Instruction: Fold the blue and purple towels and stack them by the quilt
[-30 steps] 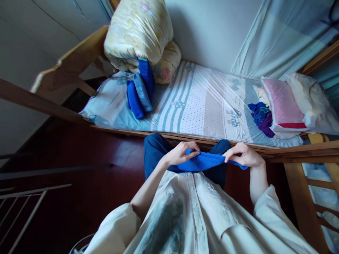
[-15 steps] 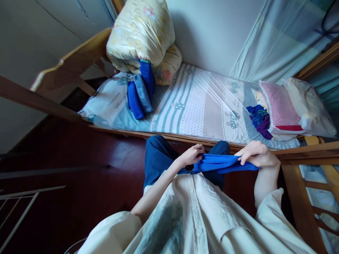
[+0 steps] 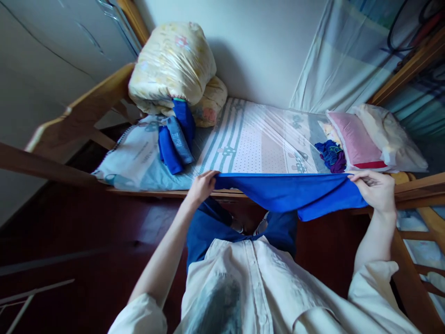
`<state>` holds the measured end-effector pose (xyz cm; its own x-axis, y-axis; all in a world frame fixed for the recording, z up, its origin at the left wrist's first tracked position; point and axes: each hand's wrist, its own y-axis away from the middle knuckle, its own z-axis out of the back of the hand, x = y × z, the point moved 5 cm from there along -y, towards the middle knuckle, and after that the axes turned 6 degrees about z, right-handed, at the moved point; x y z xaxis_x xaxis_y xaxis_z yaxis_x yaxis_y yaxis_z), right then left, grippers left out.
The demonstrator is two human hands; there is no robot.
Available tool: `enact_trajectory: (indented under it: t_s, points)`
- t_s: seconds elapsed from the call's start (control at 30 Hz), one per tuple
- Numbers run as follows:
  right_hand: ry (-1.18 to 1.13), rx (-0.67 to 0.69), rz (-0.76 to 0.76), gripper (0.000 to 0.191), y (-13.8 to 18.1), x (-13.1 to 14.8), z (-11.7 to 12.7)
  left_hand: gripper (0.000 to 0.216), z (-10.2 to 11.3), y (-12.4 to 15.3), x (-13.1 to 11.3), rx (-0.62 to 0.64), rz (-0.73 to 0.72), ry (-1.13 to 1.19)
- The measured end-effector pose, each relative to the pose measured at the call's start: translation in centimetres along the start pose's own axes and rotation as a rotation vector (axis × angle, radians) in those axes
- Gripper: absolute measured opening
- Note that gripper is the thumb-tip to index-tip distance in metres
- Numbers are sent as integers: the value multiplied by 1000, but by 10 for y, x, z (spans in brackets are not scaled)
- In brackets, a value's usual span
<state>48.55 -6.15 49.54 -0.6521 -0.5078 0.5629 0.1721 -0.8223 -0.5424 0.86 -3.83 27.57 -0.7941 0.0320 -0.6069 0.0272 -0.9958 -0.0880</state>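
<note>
A blue cloth point(image 3: 278, 189) is held stretched between the two hands, its upper edge pinched by the left hand point(image 3: 203, 186) and the right hand point(image 3: 377, 190). Folded clothes point(image 3: 179, 140) are laid on the bed point(image 3: 247, 155) beyond the left hand; crumpled clothes point(image 3: 330, 155) are seen beyond the right, beside a pink pillow point(image 3: 358, 139).

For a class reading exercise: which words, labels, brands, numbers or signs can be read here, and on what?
None reads clearly.
Grey-blue folded garment: pale lettering, too blurred.
Bed sheet: faint lettering, too small.
Pale shirt: faint marks, too blurred to call lettering.
Stretched blue cloth: no text visible.
</note>
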Motion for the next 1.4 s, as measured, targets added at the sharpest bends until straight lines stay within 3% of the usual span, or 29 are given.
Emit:
enact_trajectory:
  t_s: [0.17,0.3,0.57,0.8,0.93,1.07,1.23,1.4]
  points:
    - [417,-10,97,18,-12,-8,-5,39,73,-18,-4,-105,-7,-142]
    - [497,-41,121,19,-24,-25,-2,42,120,-25,-10,-249,57,-221]
    - [481,94,147,20,-31,-61,0,46,171,-20,-16,-383,7,-290]
    - [544,53,74,19,-45,-85,8,62,192,-30,-28,-445,39,-399]
    - [574,41,-14,17,-54,-101,8,57,198,-38,-39,-468,241,-441]
    - [536,47,-68,15,-62,-118,2,52,194,-53,-41,-392,395,-469]
    - [383,33,-100,17,-60,-136,-6,46,179,-63,-34,-324,286,-444]
    - [382,69,-156,10,-36,-145,-10,48,164,-49,-18,-205,168,-435]
